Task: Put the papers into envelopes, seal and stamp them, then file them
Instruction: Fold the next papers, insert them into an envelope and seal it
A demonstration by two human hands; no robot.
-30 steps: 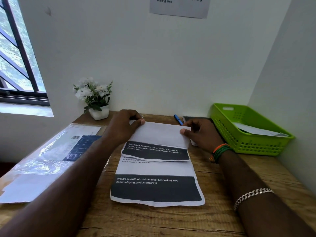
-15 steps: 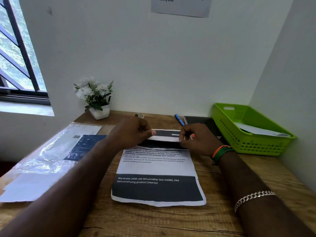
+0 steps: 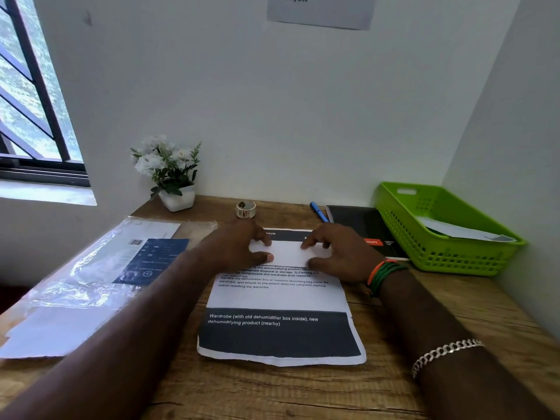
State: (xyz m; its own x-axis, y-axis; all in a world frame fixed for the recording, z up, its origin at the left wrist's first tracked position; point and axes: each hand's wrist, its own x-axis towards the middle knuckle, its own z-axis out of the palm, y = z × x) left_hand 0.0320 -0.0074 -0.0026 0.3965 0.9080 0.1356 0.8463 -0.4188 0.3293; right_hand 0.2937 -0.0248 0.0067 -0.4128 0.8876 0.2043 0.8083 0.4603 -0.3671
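A: Now, hand pose. Left hand (image 3: 242, 250) lies palm down on the far part of the paper (image 3: 278, 298), fingers spread and open, thumb tip on a white band there. Right hand (image 3: 336, 253) mirrors it, open, fingertips and thumb pressing the same band. Neither grips anything; both press flat.

B: Where is the paper?

A: Flat on the wooden tabletop (image 3: 303, 392), centred in front of the person, between the two forearms. Its near edge is wavy, slightly curled.

B: What is unclear?

A: Whether the white band is a folded-over flap of the paper cannot be told. The hands cover its ends. Some printed lines are cut off by the thumbs. The notice (image 3: 321, 10) on the wall is cropped at the top.

B: Materials?

A: Paper: white with dark printed blocks. Left of it, a crinkled clear plastic sleeve (image 3: 91, 277) over white sheets. At the back, a small tape roll (image 3: 245, 209), a blue pen (image 3: 318, 211), a black notebook (image 3: 363, 228). At right, a green plastic basket (image 3: 403, 225), perforated walls, white paper lying inside.
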